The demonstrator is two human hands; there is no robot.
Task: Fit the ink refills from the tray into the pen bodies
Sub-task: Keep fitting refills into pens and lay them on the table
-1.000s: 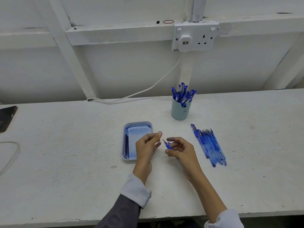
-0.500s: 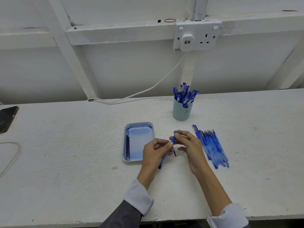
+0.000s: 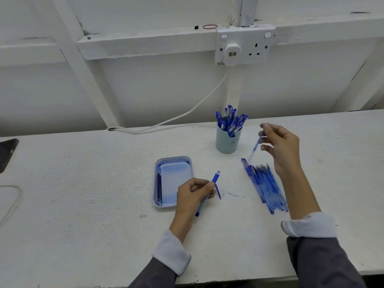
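- Blue plastic fills my left hand [image 3: 194, 193]: its grip is closed around a pen body [image 3: 207, 193], slanted, the capped end with its clip up and away from me, the lower end pointing at my wrist, just right of the tray [image 3: 188, 163].
- My right hand [image 3: 279, 146] is raised above the bench [image 3: 83, 183], near the cup of pens [image 3: 228, 132]. Its fingertips pinch a thin blue piece [image 3: 256, 145] that hangs down; it is blurred, so I cannot tell whether it is a refill or a barrel section.
- The tray is nearly empty: a few dark ink refills [image 3: 159, 189] lie along its left wall.
- A row of loose pen bodies [image 3: 264, 183] lies on the bench under my right forearm.
- I judge the task well along, given the full cup and the thin stock in the tray.
- The step in hand looks like the gap between two pens, each hand holding one part.
- Next, I think, the hands must meet: line the thin piece up with the open end of the body in my left hand, slide it straight and seat it, without bending it.
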